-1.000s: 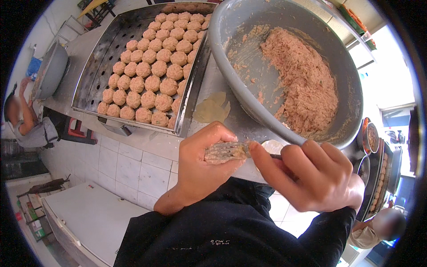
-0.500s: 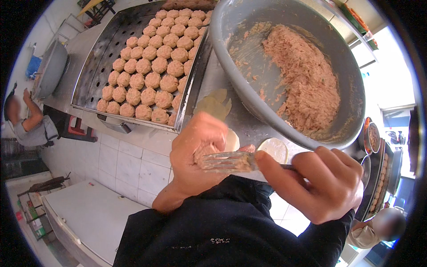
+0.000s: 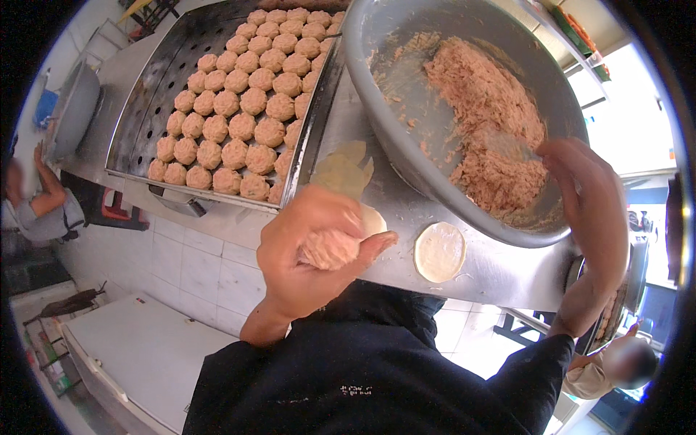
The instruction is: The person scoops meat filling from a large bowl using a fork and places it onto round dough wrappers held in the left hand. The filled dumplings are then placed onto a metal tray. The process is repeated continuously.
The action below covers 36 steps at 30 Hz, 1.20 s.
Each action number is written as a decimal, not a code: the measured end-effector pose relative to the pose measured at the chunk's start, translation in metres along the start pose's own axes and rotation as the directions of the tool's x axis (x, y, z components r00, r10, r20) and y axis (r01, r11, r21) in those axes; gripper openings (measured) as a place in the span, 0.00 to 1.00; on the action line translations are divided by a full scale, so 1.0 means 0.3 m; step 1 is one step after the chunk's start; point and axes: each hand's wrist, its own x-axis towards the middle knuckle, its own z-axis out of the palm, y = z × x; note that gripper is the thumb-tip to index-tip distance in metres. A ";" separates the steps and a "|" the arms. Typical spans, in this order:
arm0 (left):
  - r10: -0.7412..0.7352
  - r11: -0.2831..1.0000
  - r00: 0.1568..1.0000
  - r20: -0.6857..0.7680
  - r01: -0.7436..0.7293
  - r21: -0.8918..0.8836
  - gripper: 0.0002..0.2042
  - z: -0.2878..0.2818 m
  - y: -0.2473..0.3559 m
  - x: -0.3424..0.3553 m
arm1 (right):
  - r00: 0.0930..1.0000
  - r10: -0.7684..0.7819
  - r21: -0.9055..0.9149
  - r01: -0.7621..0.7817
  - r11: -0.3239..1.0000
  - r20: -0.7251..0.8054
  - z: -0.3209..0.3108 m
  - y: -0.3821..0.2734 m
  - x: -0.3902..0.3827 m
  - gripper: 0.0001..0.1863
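Note:
My left hand (image 3: pixel 290 250) is curled around a dumpling (image 3: pixel 330 250), its pink meat filling showing at the top between thumb and fingers. Over the basin's right side, my right hand (image 3: pixel 583 181) grips a fork (image 3: pixel 511 147), whose tines are pushed into the minced meat (image 3: pixel 493 94). That meat lies heaped along the right half of a large grey basin (image 3: pixel 406 165). On the metal table, a round pale dough wrapper (image 3: pixel 439 251) lies between my hands. More pale wrapper (image 3: pixel 373 222) shows partly behind my left hand.
A metal steamer tray (image 3: pixel 148 109) at the left holds rows of open-topped dumplings (image 3: pixel 233 154). Flat yellowish rounds (image 3: pixel 342 172) lie between tray and basin. A white chest freezer (image 3: pixel 145 348) stands lower left. One person (image 3: pixel 43 196) is at far left, another (image 3: pixel 598 377) at lower right.
My right hand has carried the fork from beside my left hand up and right into the meat. The dumpling stays in my left hand, and the whole wrapper on the table is uncovered.

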 end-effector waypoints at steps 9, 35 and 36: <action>-0.213 0.915 0.972 0.103 0.236 -0.328 0.77 0.034 0.010 0.021 | 0.728 -0.664 0.230 0.685 0.692 -0.170 0.047 -0.179 0.049 0.24; -0.274 0.915 0.821 0.501 0.061 0.399 0.21 -0.108 -0.069 -0.191 | 0.630 -0.740 -0.073 0.771 0.633 0.233 0.509 -0.990 1.323 0.19; -0.271 0.914 0.815 0.512 0.051 0.403 0.21 -0.111 -0.074 -0.190 | 0.624 -0.742 -0.075 0.775 0.627 0.245 0.533 -0.994 1.335 0.19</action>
